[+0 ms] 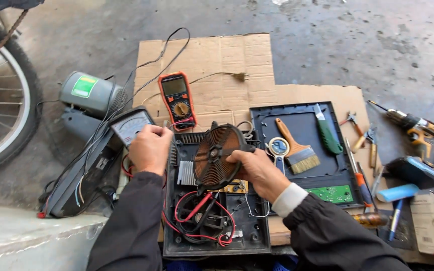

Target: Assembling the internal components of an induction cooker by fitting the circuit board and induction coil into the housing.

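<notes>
1. Head view, hands: my right hand (259,173) is closed round the far rim of the round copper-wound induction coil disc w/ black spoked frame (218,155), tipping it up on edge, coil face turned left. Prob. held that way so the parts below it show.
2. My left hand (149,149) is curled, fingers folded under, resting at the left edge of the open black plastic cooker housing (217,236), just beside the grey analog meter w/ white dial (130,125). Can't tell if it grips anything.
3. The coil sits above the housing's upper half; red wires (197,213) loop under it over a black fan, ribbed aluminium heatsink (187,173) to its left. Wires look short, so little slack for lifting.
4. All lies on flattened brown cardboard (217,60) on the concrete floor. Orange digital multimeter (178,100) lies behind the housing, leads running off.
5. Right of housing: black tray-like top panel (297,118) carrying a wood-handled paintbrush (296,148), green-handled tool (326,133) and green circuit board (333,193).
6. Edges/room: right side is crowded w/ screwdrivers, pliers and a yellow-black power drill (423,130); bicycle wheel (6,95) and grey motor (89,93) hem the left. Open cardboard is up top.
</notes>
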